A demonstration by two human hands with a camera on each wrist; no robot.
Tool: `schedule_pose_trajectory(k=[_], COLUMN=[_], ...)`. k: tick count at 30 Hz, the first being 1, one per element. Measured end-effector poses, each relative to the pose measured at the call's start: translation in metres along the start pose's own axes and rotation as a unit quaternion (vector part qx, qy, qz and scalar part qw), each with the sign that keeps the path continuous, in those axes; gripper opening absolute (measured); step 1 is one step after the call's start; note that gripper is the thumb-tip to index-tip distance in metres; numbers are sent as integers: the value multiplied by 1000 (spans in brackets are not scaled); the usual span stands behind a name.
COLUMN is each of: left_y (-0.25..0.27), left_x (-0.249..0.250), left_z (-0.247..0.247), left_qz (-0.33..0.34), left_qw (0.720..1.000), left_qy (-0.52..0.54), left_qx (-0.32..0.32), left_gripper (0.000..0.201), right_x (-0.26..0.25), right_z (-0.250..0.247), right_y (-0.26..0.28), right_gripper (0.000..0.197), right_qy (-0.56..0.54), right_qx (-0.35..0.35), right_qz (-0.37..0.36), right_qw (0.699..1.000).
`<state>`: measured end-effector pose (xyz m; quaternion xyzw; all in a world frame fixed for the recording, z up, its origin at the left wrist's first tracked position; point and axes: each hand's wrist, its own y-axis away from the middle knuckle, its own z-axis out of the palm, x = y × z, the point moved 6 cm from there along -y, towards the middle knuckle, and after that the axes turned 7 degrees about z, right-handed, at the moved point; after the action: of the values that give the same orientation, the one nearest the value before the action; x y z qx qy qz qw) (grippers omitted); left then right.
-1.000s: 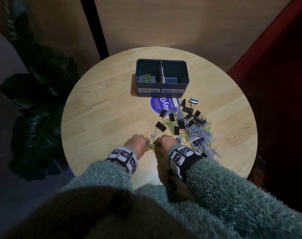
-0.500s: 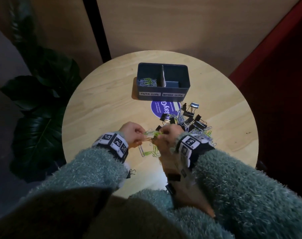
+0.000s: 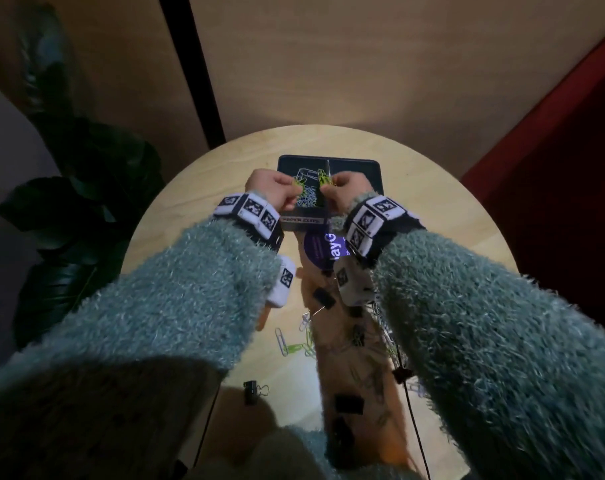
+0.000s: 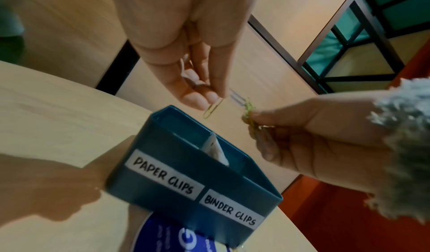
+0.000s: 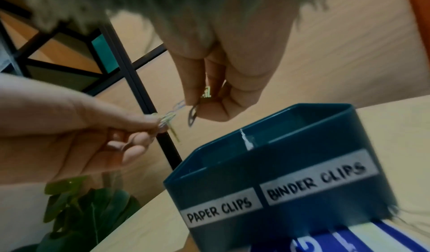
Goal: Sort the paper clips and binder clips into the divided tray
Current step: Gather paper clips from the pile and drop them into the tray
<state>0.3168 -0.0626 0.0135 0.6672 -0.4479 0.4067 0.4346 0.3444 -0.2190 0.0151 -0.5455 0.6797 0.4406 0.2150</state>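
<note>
The dark blue divided tray (image 3: 370, 164) stands at the far side of the round table, labelled PAPER CLIPS on the left and BINDER CLIPS on the right (image 4: 230, 212). A tangle of paper clips (image 3: 308, 199) lies in its left compartment. Both hands hover over that compartment. My left hand (image 3: 291, 190) pinches green paper clips (image 4: 213, 108) between thumb and fingers. My right hand (image 3: 330, 189) pinches a small bunch of green and silver paper clips (image 4: 249, 111). In the right wrist view the two bunches (image 5: 170, 117) nearly touch above the tray (image 5: 291, 169).
Loose green and silver paper clips (image 3: 294, 348) and black binder clips (image 3: 323, 299) lie on the table between my forearms. One binder clip (image 3: 254, 391) sits near the front edge. A purple sticker (image 3: 323, 249) is just before the tray. A dark plant (image 3: 72, 209) stands left.
Both hands have lifted from the near side of the clip pile and moved forward over the tray's left compartment, carrying paper clips with them.
</note>
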Motion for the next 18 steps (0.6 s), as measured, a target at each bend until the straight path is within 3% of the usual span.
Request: schedule_pose_trajectory(k=[3,7,11,13,15,18], left_y=[-17,-23,-6,14,39,80], left_x=[8,4,-2,-11,-33,-79], left_z=[5,15,14,21,32,44], left_qz=[13,24,58,54,10,-78], left_qw=[999,984,986,988,976,929], left_qy=[-37,-173,-157,-115,-110,-205], left_qx=[16,-32,-16,-85,-187,-298], left_gripper=[30,41,19,6,12,18], right_x=[-16,-20,-10,0,15,49], right_z=[3,7,2,5,15,39], right_y=[-15,-17,-3,11,29,57], right_gripper=[23,30,25,20,16,16], right_qy=[57,98,96,67,85,222], right_qx=[28,3,14,-6,-61,-145], right_qz=[-2,10,-8,-24,-30,-22], right_qw=[998,995,995,997,994,964])
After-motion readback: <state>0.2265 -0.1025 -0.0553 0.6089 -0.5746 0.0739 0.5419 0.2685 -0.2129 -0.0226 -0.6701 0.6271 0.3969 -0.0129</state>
